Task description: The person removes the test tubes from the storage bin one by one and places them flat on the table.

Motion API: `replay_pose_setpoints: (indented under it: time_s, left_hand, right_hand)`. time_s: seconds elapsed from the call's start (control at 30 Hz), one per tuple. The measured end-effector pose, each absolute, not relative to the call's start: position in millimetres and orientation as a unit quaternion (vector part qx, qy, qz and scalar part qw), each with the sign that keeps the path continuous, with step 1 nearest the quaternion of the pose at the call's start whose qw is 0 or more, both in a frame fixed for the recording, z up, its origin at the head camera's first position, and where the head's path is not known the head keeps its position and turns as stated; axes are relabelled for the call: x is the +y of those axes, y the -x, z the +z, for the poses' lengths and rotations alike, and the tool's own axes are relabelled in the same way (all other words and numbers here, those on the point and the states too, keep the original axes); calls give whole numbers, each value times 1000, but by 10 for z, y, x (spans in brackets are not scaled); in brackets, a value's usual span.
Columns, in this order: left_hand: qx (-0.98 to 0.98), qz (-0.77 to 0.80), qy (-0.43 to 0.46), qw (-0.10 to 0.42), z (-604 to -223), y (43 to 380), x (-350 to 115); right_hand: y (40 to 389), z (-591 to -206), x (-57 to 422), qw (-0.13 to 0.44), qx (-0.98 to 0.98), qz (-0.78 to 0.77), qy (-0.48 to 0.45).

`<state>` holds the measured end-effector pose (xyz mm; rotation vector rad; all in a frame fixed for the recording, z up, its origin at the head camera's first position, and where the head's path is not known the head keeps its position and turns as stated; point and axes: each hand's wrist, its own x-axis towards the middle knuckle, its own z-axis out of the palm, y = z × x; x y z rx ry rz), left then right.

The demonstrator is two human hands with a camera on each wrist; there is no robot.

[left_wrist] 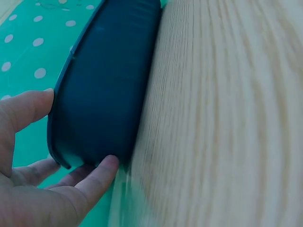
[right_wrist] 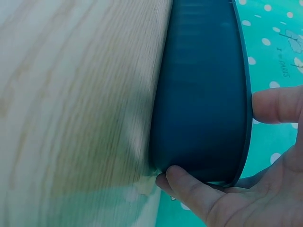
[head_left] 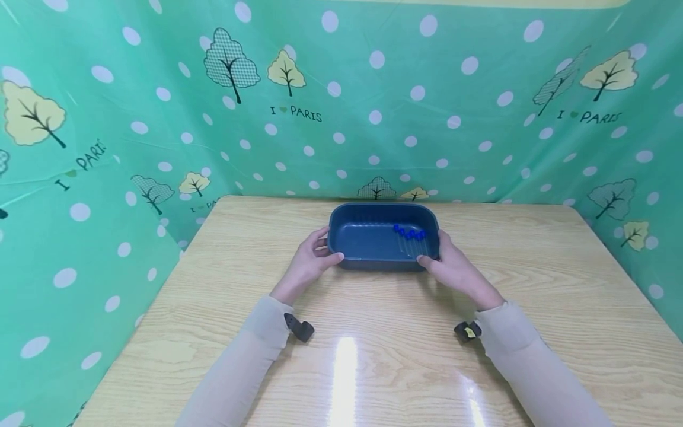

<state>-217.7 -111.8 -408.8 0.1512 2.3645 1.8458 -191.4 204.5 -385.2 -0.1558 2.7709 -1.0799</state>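
Note:
A dark blue rectangular plastic basin (head_left: 373, 264) with rounded corners sits toward the back of the table, its long side facing me. Several small bright blue pieces (head_left: 409, 233) lie inside it on the right; their kind is too small to make out. My left hand (head_left: 309, 258) grips the basin's left end, thumb at the rim and fingers along the outer wall. At the opposite end my right hand (head_left: 453, 267) holds it the same way. Both wrist views show the basin's side wall (left_wrist: 104, 85) close against the tabletop, with fingertips (right_wrist: 177, 172) low on the wall.
The light wood-grain table (head_left: 389, 320) extends around the basin on all sides. A green dotted curtain (head_left: 395, 136) with printed trees hangs behind and at both sides. Black straps with small devices (head_left: 301, 328) sit at both wrists.

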Motion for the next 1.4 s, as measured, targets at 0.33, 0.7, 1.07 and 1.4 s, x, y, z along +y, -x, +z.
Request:
replay_pose_setpoints:
  time_s: [0.33,0.7,1.07,1.4]
  left_hand:
    - [783,615,-53,68,-4094,2182,-1125]
    - [779,617,-57,97,-4014,2159,-1146]
    - [786,609,-62,90,-3748,1976,-1097]
    - [785,609,-55,98,-3872,2078,-1113]
  right_hand:
    - [1898,-3837,2040,82,925,-367,54]
    - [1895,-3828,2055,83,926,-365,50]
    - [1921,-3824,2126,83,915,-395,28]
    - [1986,-3869,2225,68,889,-450,50]
